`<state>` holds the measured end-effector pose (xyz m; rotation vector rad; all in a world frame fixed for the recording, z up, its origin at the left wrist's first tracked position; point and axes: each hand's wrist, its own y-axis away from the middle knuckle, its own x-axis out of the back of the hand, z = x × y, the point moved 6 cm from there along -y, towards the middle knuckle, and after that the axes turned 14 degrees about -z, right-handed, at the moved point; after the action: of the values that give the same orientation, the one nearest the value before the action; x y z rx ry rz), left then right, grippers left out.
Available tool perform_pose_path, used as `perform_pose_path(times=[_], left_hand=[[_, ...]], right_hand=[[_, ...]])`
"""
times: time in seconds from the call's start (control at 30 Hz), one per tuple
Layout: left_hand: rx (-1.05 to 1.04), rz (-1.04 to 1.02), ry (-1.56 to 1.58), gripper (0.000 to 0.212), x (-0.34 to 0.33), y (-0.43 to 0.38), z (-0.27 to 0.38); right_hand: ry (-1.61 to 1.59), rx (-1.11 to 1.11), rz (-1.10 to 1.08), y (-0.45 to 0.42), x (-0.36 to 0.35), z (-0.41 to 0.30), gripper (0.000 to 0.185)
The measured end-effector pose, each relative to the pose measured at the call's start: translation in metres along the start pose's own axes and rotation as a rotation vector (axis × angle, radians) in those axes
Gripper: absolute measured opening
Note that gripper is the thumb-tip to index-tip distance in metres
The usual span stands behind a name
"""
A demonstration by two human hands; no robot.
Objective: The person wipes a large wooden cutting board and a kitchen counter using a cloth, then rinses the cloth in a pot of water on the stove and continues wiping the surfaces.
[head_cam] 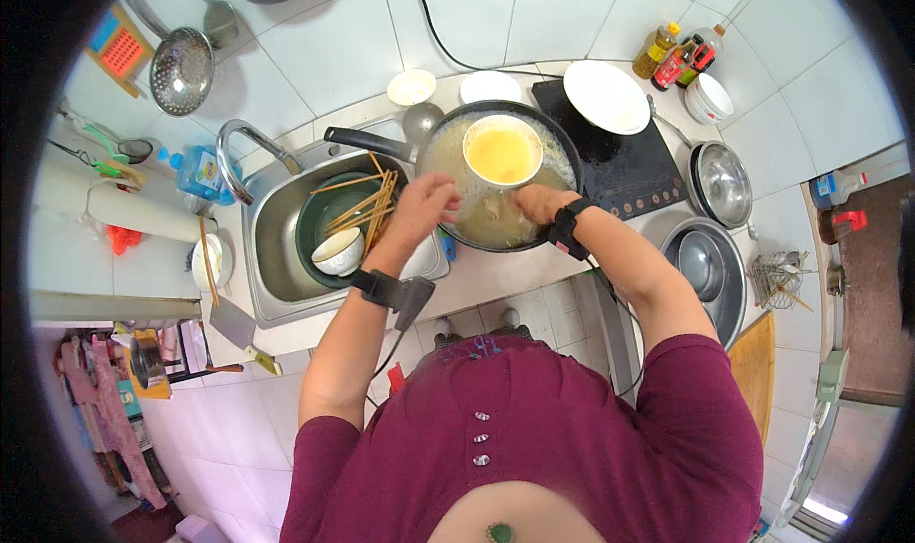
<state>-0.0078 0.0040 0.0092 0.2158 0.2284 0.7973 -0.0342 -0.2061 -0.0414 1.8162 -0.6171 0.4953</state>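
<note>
A large black frying pan (457,232) of cloudy, sudsy-looking liquid rests partly over the sink's right end. In it sits a white bowl (502,151) with yellow inside. My right hand (541,203) dips into the liquid below the bowl, its fingers partly hidden, so its hold cannot be told. Over the pan's left rim is my left hand (431,201), fingers apart and bent, holding nothing. Left of it, a green basin (306,217) in the steel sink (275,257) contains wooden chopsticks (366,210) and a white bowl (339,252).
An induction cooktop (636,167) bears a white plate (606,97). Bottles (656,51), metal bowls (723,185) and a large metal basin (736,285) stand right. A cleaver (234,321) overhangs the counter's left edge. A faucet (232,142) arches over the sink. Behind the pan is a ladle (422,122).
</note>
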Motion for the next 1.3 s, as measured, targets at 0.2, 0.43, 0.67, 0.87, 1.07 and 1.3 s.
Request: perform_pose_path(times=[0.2,0.43,0.67,0.87,1.07,1.3], left_hand=[[0.219,-0.08,0.145,0.05,-0.045,-0.022,-0.018],[0.293,-0.289,0.511,0.054,-0.085,-0.045,-0.023],[0.18,-0.178,0.545,0.042,-0.088,-0.058,0.0],[0.164,-0.122,0.446,0.039,-0.102,-0.06,0.026],[0.103,-0.188,0.342,0.031,-0.089,-0.06,0.029],[-0.008,-0.205,0.065,0.027,-0.076,-0.05,0.031]], right_hand=[[-0.458,0.263,0.089,0.06,0.039,-0.015,0.025],[-0.75,0.652,0.373,0.129,0.082,-0.042,0.023],[-0.533,0.453,0.711,0.104,0.046,-0.035,0.022],[-0.279,0.47,1.056,0.096,0.053,-0.039,0.026],[-0.211,0.441,0.972,0.093,0.07,-0.046,0.025],[-0.297,0.457,0.707,0.104,0.068,-0.047,0.028]])
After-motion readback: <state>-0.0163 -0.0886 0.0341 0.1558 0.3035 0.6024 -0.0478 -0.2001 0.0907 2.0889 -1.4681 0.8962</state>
